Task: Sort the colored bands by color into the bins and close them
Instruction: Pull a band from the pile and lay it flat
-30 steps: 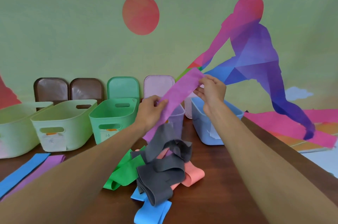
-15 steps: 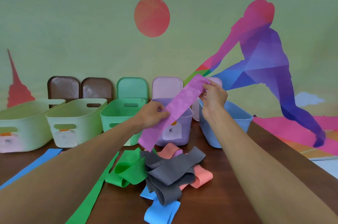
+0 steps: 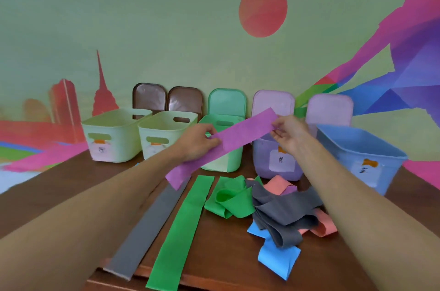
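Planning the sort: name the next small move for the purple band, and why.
Probably carry the purple band, stretched between left hand and right hand, rightward and lower it into the purple bin. That bin matches its colour, stands open, and sits just below the right hand.

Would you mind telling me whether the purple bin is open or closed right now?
Open. The purple bin has no lid on top, and a lilac lid leans upright against the wall behind it.

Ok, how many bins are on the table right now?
5, in one row: two pale green bins at the left, then a green bin, a purple bin, and a blue bin at the right.
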A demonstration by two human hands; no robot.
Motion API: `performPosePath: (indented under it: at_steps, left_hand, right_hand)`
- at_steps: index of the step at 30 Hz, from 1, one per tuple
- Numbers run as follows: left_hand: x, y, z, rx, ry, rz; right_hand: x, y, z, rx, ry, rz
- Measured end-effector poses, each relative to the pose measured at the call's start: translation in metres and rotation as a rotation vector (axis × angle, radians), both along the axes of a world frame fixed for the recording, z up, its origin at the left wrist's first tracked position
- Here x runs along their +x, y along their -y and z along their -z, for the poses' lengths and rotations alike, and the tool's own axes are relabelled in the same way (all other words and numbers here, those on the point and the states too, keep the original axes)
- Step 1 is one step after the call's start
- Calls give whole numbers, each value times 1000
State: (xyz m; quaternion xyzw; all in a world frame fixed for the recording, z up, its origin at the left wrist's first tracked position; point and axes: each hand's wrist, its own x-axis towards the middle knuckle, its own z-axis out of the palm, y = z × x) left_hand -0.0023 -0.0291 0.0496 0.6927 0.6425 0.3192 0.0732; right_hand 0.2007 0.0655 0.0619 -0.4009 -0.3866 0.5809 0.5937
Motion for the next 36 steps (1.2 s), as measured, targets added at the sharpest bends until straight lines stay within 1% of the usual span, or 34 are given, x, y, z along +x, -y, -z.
performPosePath:
  at_steps: [5, 8, 11, 13, 16, 18, 20, 23, 26, 28, 30, 33, 35, 36]
  left_hand:
    - [-45, 19, 14, -57, 42, -66]
    - [-70, 29, 19, -65, 98, -92]
    - [-90, 37, 23, -65, 168, -104]
    - [-101, 43, 25, -56, 177, -120]
    - [-113, 53, 22, -45, 167, -138]
    - [-120, 60, 16, -41, 172, -130]
    - [-126, 66, 10, -17, 176, -124]
    - [-135, 74, 6, 18, 204, -136]
    - [-142, 80, 5, 41, 270, -136]
    - [-145, 84, 3, 38, 309, -115]
    - [-148, 88, 2, 36, 334, -96]
    - [-155, 94, 4, 28, 347, -94]
    - [-160, 97, 8, 10, 367, -116]
    - [-163, 98, 10, 4, 376, -128]
  right_hand:
    - [-52, 5, 7, 18, 81, -90]
    - [-77, 8, 11, 105, 276, -48]
    - [-99, 13, 18, 169, 486, -82]
    - [-115, 18, 26, 202, 638, -130]
    - [-138, 27, 39, 229, 800, -214]
    - [-152, 36, 46, 190, 886, -326]
    - [-165, 46, 52, 93, 913, -465]
    - [-180, 58, 61, -95, 830, -685]
    - [-194, 62, 72, -234, 660, -853]
    - [-204, 64, 80, -306, 505, -904]
    - [-216, 67, 84, -350, 291, -919]
    - [-233, 70, 84, -332, -40, -865]
    - [-243, 70, 81, -324, -163, -761]
    - [-247, 71, 80, -320, -175, -714]
